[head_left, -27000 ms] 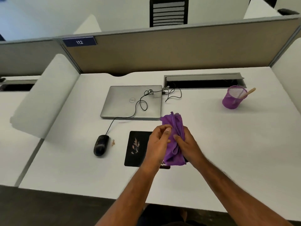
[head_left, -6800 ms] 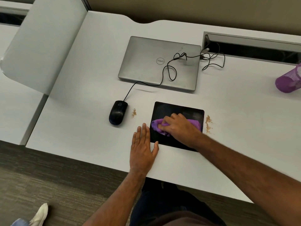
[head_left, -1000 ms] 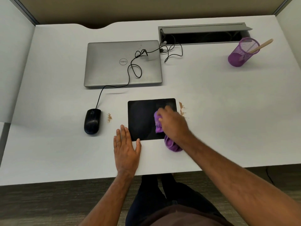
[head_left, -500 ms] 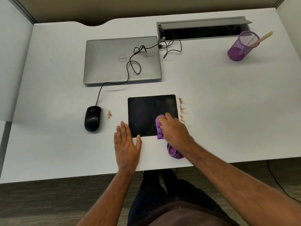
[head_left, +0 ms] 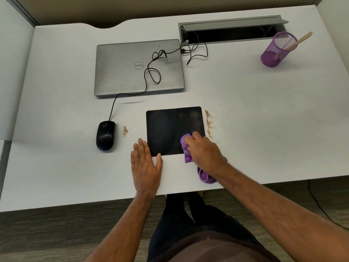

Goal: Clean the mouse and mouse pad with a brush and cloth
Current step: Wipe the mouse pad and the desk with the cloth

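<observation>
A black mouse pad [head_left: 170, 127] lies flat on the white desk [head_left: 264, 120]. My right hand [head_left: 204, 151] grips a bunched purple cloth [head_left: 186, 146] at the pad's near right corner; the cloth's tail trails off toward the desk edge under my wrist. My left hand [head_left: 146, 165] lies flat on the desk with straight fingers, its fingertips touching the pad's near left corner. A black wired mouse [head_left: 105, 135] sits to the left of the pad. The brush's wooden handle [head_left: 298, 41] sticks out of a purple mesh cup [head_left: 274, 52] at the back right.
A closed grey laptop [head_left: 122, 72] lies behind the pad, with the mouse cable looped over its lid. Brown crumbs [head_left: 208, 122] lie along the pad's right edge, and a smaller crumb pile [head_left: 125, 131] sits beside the mouse. A grey cable tray [head_left: 232, 22] is open at the back.
My right hand has drawn the cloth down the pad's right side toward its near edge, uncovering more of the pad. My left hand has stayed put.
</observation>
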`<state>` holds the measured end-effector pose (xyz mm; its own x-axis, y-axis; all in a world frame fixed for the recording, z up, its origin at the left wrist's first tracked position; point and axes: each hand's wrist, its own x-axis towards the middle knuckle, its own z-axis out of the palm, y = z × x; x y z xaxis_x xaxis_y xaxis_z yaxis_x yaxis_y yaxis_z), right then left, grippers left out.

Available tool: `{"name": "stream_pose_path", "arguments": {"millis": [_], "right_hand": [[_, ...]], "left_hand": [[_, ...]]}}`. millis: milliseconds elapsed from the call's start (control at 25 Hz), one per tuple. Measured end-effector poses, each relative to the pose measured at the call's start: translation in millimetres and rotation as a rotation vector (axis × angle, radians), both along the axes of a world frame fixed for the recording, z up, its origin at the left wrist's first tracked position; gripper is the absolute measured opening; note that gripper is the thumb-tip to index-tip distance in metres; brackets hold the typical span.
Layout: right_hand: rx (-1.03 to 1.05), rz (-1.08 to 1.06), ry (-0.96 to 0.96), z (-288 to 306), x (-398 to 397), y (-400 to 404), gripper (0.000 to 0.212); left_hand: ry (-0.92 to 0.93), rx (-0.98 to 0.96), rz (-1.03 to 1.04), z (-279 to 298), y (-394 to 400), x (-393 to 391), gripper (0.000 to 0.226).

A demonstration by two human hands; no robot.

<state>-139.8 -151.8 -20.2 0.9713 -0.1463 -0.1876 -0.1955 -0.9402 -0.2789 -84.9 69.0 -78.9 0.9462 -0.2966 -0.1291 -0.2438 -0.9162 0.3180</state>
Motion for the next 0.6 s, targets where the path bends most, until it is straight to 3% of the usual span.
{"name": "stream_pose_path", "arguments": {"millis": [240,400,600], "right_hand": [[-0.059,-0.195,-0.018,-0.2,11.5,-39.7,0.029],[-0.029,-0.050,0.018,-2.8,1.7,-12.6,0.034],[0.034,-0.215,-0.054,17.0,16.9,-65.8,0.016]], "left_hand": [[0.001,0.020,-0.006,1.1,-0.2,-0.7,0.076],[0.006,0.011,0.000,1.8,0.4,-0.7,0.076],[0.016,-0.003,0.002,3.7,-0.9,0.6,0.076]]}}
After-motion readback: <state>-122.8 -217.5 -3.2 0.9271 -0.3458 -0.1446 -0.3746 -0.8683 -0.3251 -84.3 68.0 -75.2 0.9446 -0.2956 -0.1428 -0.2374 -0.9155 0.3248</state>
